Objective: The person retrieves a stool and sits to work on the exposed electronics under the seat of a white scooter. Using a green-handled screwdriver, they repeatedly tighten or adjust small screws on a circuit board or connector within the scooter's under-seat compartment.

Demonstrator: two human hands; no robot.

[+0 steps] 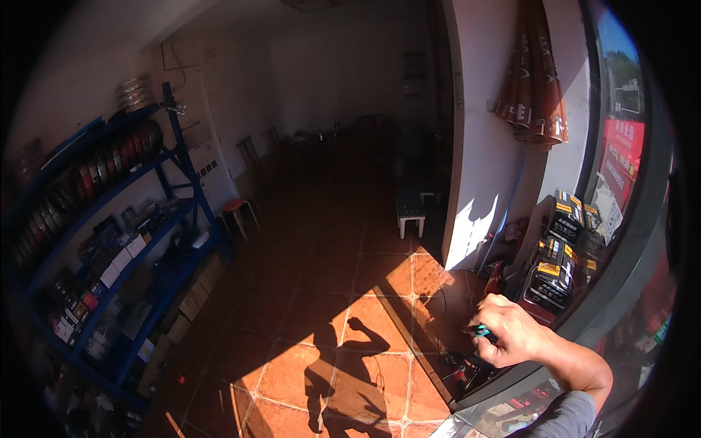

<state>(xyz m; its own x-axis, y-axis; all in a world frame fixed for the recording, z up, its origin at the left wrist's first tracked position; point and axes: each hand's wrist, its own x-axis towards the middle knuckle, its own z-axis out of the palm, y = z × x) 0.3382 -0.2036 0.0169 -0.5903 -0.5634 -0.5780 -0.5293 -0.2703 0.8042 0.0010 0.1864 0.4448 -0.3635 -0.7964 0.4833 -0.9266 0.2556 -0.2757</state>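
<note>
My right hand (509,332) is raised at the lower right, its forearm coming in from a grey sleeve. The fingers are closed round a small teal-and-dark object (482,331); only a bit of it shows, so its kind is unclear. Beyond the hand, black boxy batteries (553,269) with orange-yellow labels are stacked along the window side. Dark tangled items (458,367), some with red parts, lie on the floor below the hand. My left hand is out of the picture.
Left stands a blue metal shelf rack (139,175) with tyre-like rings, boxes and small parts. A stool (235,212) and a small white-legged bench (410,215) stand farther back. A folded red-brown umbrella (537,87) hangs on the right wall. My shadow falls on sunlit tiles (292,372).
</note>
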